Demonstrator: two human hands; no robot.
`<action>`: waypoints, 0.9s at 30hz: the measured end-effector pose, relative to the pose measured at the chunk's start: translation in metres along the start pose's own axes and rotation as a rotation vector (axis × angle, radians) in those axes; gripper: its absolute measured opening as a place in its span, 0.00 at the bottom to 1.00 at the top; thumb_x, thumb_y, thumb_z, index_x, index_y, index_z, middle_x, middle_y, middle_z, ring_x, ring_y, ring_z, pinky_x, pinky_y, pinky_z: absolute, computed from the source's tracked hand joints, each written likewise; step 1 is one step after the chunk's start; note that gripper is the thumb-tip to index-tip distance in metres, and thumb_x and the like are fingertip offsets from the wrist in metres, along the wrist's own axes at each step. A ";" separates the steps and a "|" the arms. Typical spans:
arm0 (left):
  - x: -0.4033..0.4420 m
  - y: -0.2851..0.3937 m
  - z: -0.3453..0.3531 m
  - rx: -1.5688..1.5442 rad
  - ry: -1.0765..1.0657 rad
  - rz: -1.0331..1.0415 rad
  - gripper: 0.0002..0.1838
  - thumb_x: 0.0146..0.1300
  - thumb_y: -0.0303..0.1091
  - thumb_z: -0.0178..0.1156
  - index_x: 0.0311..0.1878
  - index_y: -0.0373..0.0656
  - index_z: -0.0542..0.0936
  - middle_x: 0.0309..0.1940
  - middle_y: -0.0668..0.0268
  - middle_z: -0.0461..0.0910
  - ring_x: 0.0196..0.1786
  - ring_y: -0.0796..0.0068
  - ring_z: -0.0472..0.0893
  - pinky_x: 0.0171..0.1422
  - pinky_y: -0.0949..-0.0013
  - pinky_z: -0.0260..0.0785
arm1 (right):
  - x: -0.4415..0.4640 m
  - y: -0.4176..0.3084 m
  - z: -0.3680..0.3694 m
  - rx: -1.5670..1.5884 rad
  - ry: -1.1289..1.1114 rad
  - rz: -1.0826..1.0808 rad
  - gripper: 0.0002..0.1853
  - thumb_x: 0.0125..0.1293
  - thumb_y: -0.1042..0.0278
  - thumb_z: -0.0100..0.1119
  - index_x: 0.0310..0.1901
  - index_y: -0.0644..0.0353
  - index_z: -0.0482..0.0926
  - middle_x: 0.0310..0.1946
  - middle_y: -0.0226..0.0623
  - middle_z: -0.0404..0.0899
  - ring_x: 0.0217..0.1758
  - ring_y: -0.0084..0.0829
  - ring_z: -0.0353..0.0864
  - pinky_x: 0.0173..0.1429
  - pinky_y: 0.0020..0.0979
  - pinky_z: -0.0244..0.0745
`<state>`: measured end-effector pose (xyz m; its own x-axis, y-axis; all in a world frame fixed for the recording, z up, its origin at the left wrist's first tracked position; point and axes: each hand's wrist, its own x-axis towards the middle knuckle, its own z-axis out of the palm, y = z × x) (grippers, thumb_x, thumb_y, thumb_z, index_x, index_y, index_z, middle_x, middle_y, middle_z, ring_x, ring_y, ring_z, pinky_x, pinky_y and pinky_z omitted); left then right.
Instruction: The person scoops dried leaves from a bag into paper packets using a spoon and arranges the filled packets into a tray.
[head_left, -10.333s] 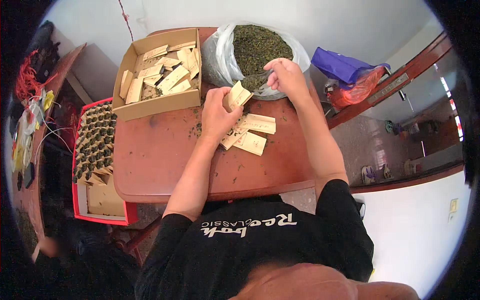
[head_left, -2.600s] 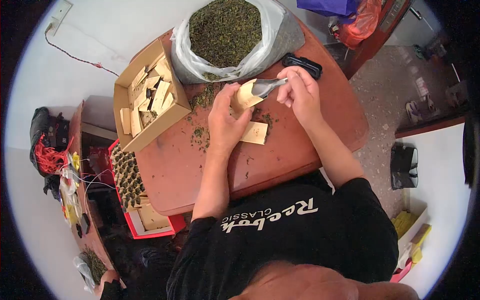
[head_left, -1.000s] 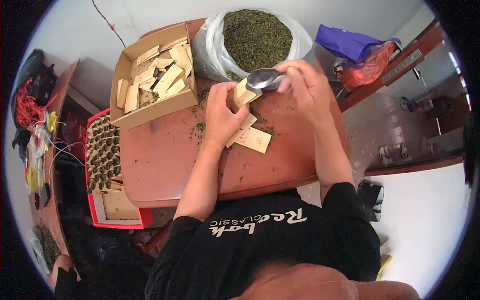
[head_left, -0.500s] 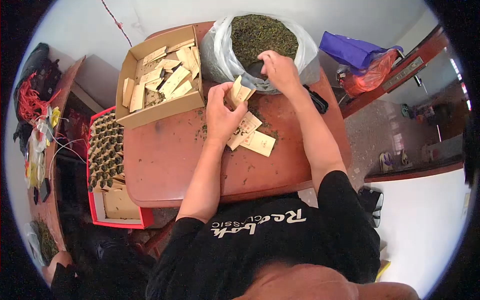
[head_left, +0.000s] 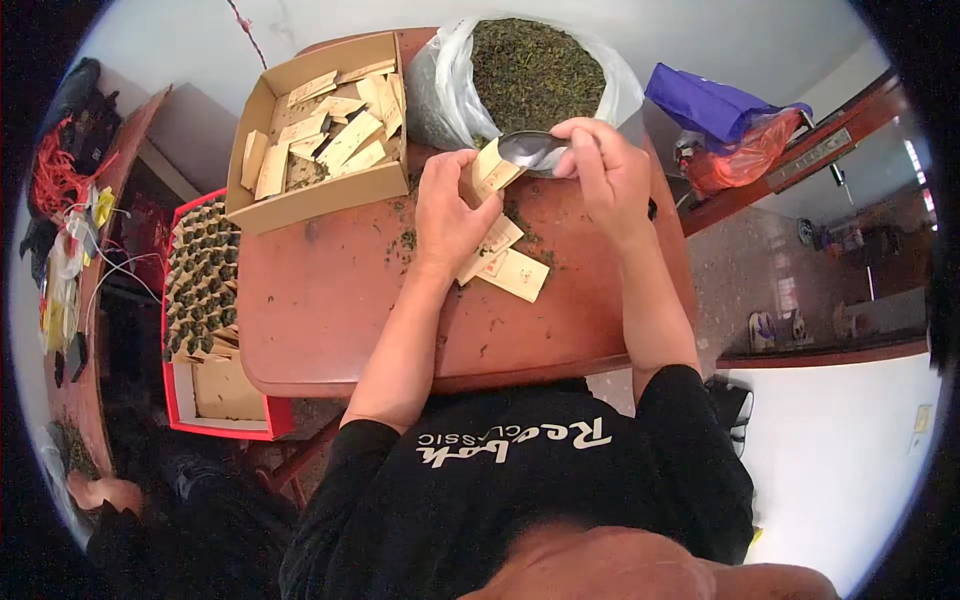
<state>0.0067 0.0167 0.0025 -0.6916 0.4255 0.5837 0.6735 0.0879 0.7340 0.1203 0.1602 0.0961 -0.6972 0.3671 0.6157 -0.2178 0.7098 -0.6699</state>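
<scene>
Filling looks midway for the paper packet (head_left: 492, 172) on the person's side of the plastic bag (head_left: 435, 95) of leaves (head_left: 535, 75). The left hand (head_left: 447, 205) pinches it between thumb and fingers; the right hand (head_left: 610, 170) pinches the handle of a spoon (head_left: 532, 147), its bowl at the packet's mouth. How full the packet is cannot be told. Well left of the bag, rows of leaf-topped packets (head_left: 205, 270) seem done, stopping short of the near end of their red box (head_left: 228, 431). Seemingly left: flat packets (head_left: 518, 274) on the tabletop (head_left: 340, 320) in front of the bag, and more in the cardboard box (head_left: 320, 205) just left of it.
</scene>
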 end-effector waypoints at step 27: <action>-0.001 -0.005 -0.002 -0.460 -0.362 -0.194 0.33 0.50 0.34 0.76 0.59 0.38 0.75 0.51 0.63 0.76 0.54 0.69 0.76 0.61 0.65 0.69 | 0.010 0.059 -0.023 0.452 -0.428 0.088 0.15 0.76 0.61 0.49 0.49 0.63 0.81 0.34 0.32 0.85 0.37 0.17 0.80 0.41 0.20 0.70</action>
<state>0.0036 0.0140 -0.0015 -0.6035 0.7265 0.3285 0.3066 -0.1689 0.9367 0.1162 0.2197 0.0725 -0.9170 0.0729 0.3921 -0.3490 0.3295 -0.8773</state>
